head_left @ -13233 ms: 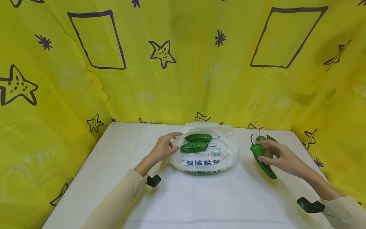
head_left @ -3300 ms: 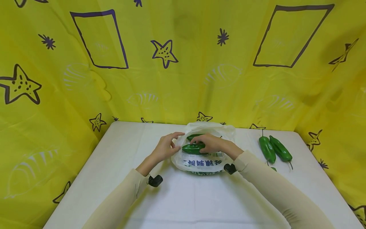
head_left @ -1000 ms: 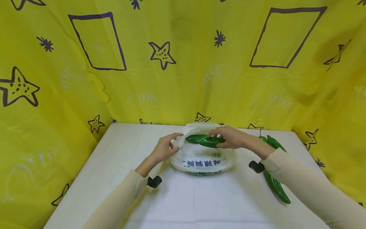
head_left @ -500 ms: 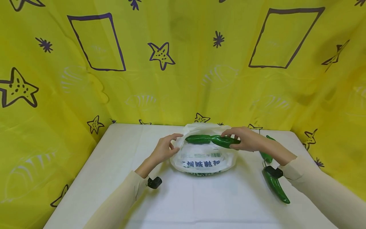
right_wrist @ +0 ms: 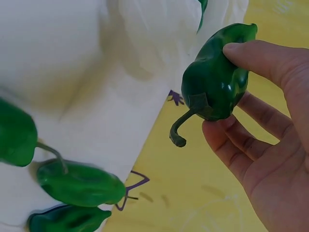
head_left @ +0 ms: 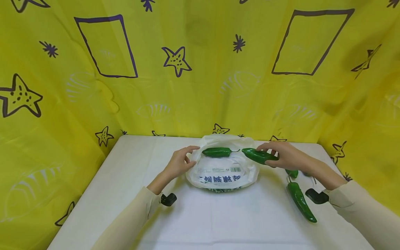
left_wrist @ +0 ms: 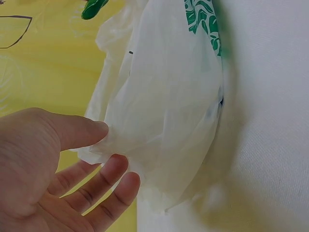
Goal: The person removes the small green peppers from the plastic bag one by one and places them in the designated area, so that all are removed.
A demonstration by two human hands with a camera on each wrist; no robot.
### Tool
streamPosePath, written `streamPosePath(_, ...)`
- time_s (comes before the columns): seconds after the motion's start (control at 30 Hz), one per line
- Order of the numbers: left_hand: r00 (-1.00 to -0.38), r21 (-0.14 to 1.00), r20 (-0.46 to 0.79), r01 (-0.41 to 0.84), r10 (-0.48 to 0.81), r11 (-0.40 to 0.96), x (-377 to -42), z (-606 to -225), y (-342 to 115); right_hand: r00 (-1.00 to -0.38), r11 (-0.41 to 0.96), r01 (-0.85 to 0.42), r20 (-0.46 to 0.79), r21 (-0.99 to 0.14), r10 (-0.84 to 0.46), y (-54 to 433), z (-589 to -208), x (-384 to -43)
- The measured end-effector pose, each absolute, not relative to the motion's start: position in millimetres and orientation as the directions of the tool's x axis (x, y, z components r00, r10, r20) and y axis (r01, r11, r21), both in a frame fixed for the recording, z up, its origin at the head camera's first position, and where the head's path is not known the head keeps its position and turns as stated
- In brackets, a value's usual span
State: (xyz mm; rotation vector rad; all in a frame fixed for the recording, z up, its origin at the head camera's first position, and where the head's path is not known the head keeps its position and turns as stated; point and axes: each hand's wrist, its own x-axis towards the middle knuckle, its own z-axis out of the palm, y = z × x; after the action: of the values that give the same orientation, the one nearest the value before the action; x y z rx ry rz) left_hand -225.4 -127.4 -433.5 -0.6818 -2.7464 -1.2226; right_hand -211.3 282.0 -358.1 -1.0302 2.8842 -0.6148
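A white plastic bag (head_left: 218,184) with dark printing lies with its mouth spread in the middle of the table. My left hand (head_left: 178,162) holds the bag's left rim, thumb and fingers at its edge in the left wrist view. Inside lies one green pepper (head_left: 216,152), stem to the right. My right hand (head_left: 289,156) pinches another green pepper (head_left: 254,155) between thumb and fingers over the bag's right rim. In the right wrist view this pepper (right_wrist: 212,79) shows its curved stem, apart from the peppers on the table.
Right of the bag, a green pepper (head_left: 300,203) lies nearest the front. Behind it another pepper (head_left: 292,173) shows partly under my right hand, and a further pepper (right_wrist: 67,220) appears in the right wrist view. A yellow patterned curtain (head_left: 200,97) surrounds the white table (head_left: 187,222).
My right hand has lifted one of the bag's two peppers and carried it right, to the bag's right rim. My left hand has stayed at the left rim.
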Motion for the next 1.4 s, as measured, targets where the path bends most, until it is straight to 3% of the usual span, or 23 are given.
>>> streamPosePath(0.3, -0.905, 0.696, 0.217, 0.406, 0.365, 0.592, -225.5, -433.4, -127.3, -0.837, 0.732, -0.510, 0.065, -0.453, -0.543, 305.4, -362.2, -195.4)
streamPosePath(0.9, -0.901, 0.700, 0.222, 0.413, 0.373, 0.582, -225.3, -431.6, -126.8, -0.861, 0.777, -0.509, 0.224, -0.371, -0.457, 361.0, -385.2, -163.0)
streamPosePath(1.4, -0.900, 0.698, 0.216, 0.413, 0.378, 0.585, -226.4, -431.3, -126.7, -0.911, 0.818, -0.406, 0.247, -0.408, -0.329, 399.1, -405.8, -134.4)
